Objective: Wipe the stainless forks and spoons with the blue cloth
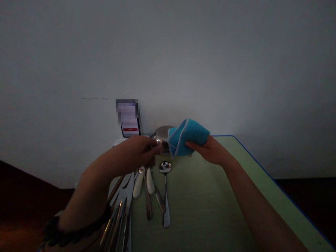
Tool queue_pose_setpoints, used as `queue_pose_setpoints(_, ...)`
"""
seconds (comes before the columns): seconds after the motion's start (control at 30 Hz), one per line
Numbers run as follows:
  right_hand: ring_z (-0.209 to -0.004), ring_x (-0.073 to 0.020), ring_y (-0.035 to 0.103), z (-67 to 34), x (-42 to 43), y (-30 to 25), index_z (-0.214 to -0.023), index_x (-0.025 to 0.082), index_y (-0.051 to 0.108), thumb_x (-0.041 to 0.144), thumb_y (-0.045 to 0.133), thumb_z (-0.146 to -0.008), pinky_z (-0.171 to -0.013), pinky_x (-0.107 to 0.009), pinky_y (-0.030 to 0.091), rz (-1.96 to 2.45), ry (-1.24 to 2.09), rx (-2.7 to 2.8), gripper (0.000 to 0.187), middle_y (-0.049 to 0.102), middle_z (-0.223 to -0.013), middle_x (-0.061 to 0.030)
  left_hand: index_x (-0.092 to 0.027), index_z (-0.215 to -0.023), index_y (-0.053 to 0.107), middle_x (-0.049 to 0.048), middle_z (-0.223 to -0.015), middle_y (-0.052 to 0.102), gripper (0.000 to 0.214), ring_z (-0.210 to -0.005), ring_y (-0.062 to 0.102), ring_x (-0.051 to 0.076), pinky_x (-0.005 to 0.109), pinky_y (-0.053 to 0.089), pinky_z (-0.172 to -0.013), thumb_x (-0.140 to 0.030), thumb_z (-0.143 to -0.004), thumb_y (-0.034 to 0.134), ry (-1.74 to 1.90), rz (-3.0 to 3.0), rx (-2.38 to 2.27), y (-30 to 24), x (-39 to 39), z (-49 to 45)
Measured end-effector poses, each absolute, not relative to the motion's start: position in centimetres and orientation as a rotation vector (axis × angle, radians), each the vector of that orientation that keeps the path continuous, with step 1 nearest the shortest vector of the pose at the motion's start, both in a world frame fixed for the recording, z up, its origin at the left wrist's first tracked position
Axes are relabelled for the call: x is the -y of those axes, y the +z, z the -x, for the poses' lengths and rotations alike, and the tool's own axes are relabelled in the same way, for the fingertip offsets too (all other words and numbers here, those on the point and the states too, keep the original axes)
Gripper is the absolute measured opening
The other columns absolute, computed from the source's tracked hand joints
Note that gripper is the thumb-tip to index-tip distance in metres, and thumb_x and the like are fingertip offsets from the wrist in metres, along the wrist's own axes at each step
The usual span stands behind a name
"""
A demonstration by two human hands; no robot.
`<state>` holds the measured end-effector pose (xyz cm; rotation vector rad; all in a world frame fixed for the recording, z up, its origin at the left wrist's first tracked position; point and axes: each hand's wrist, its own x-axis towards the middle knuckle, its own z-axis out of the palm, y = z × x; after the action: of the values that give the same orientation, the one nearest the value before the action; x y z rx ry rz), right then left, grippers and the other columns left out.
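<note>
My right hand (210,148) grips a blue cloth (189,136) with pale edging, folded over, with the thumb on its near side. Left of it, my left hand (141,150) is closed with its fingertips pinched together just short of the cloth. What those fingers hold cannot be made out against the shiny metal behind them. That metal is a round vessel (164,132) by the wall, partly covered by the cloth and my hands. Below the hands a spoon (165,189) lies on the table, bowl end away from me.
Beside the spoon lie several utensils, some with white handles (138,183). More metal cutlery (119,217) is on a pale surface under my left forearm. A phone (130,120) leans on the wall. The green table (204,203) has a blue edge on the right.
</note>
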<state>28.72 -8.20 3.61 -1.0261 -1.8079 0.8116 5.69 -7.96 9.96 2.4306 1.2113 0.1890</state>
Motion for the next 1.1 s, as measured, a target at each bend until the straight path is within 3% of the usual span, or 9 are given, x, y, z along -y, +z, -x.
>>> queue_pose_setpoints(0.2,-0.076,-0.018,0.057,-29.1,8.9,4.7,-0.088,0.017,0.062,0.029,0.055,-0.079,-0.07,-0.032,0.046,1.104,0.62,2.073,0.016,0.065,-0.084,-0.0032,-0.017,-0.095,0.062,0.0035,-0.083,0.065,0.028,-0.067,0.058,0.013,0.023,0.044,-0.06,-0.038,-0.084,0.047,0.877,-2.556,-1.318,10.7,8.4,-5.8)
queue_pose_setpoints(0.37,-0.077,-0.0173,0.057,-28.6,9.2,4.8,-0.088,0.018,0.061,0.033,0.057,-0.078,-0.071,-0.032,0.046,1.08,0.777,2.053,0.018,0.065,-0.085,-0.0025,-0.022,-0.109,0.057,0.0032,-0.105,0.058,0.028,-0.08,0.057,0.011,0.021,0.046,-0.069,-0.031,-0.084,0.05,0.871,-2.636,-0.922,10.4,8.8,-7.3)
queue_pose_setpoints(0.5,-0.082,-0.0182,0.059,-28.7,9.1,4.0,-0.097,0.021,0.06,0.038,0.061,-0.074,-0.078,-0.036,0.047,1.047,1.119,1.948,0.028,0.066,-0.091,-0.0025,-0.022,-0.111,0.055,0.0003,-0.097,0.063,0.028,-0.078,0.058,0.011,0.021,0.045,-0.067,-0.028,-0.084,0.051,0.809,-2.612,-0.974,10.1,8.7,-7.6)
queue_pose_setpoints(0.67,-0.09,-0.0181,0.059,-28.4,8.9,2.5,-0.097,0.021,0.06,0.045,0.064,-0.068,-0.084,-0.036,0.046,0.855,1.473,1.72,0.038,0.065,-0.097,-0.0024,-0.018,-0.099,0.055,-0.0015,-0.084,0.065,0.021,-0.071,0.06,0.009,0.018,0.046,-0.063,-0.029,-0.081,0.056,0.933,-2.511,-1.023,10.0,9.0,-7.8)
queue_pose_setpoints(0.83,-0.085,-0.0209,0.061,-28.2,8.8,2.0,-0.095,0.02,0.062,0.062,0.051,-0.072,-0.077,-0.036,0.049,0.981,1.458,1.443,0.049,0.066,-0.09,-0.0049,-0.018,-0.092,0.053,-0.0024,-0.079,0.063,0.018,-0.068,0.059,0.008,0.016,0.046,-0.058,-0.031,-0.08,0.057,0.979,-2.423,-1.003,10.1,9.2,-8.1)
queue_pose_setpoints(0.93,-0.09,-0.0242,0.06,-27.9,8.9,2.5,-0.089,0.02,0.065,0.066,0.041,-0.075,-0.078,-0.037,0.049,1.147,1.386,1.341,0.054,0.067,-0.087,-0.0072,-0.018,-0.091,0.058,-0.0021,-0.079,0.063,0.018,-0.068,0.058,0.009,0.017,0.045,-0.06,-0.032,-0.08,0.058,0.967,-2.481,-1.05,10.3,9.2,-8.2)
queue_pose_setpoints(1.1,-0.094,-0.0242,0.059,-27.0,9.3,3.4,-0.095,0.02,0.065,0.068,0.039,-0.075,-0.08,-0.036,0.049,1.176,1.348,1.396,0.058,0.067,-0.094,-0.0071,-0.018,-0.084,0.064,-0.0003,-0.078,0.064,0.022,-0.068,0.058,0.011,0.021,0.044,-0.062,-0.037,-0.08,0.055,0.978,-2.499,-1.13,10.5,9.2,-8.2)
